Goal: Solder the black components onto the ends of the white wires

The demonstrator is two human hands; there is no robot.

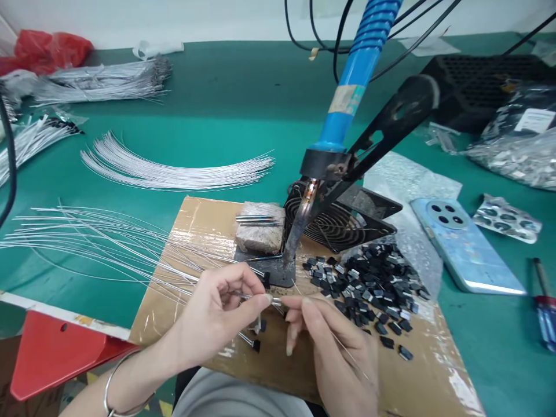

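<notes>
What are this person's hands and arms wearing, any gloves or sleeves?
No gloves: both the left hand and right hand are bare. The forearms show no sleeves. A thin silver bangle circles the left wrist. The fingernails are fairly long and unpainted.

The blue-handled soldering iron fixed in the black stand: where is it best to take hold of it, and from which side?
Probably grip the blue-handled soldering iron on its ribbed blue plastic handle, high up, coming from above. The metal tip points down at the small dark plate, and the black stand arm blocks the right side.
</notes>
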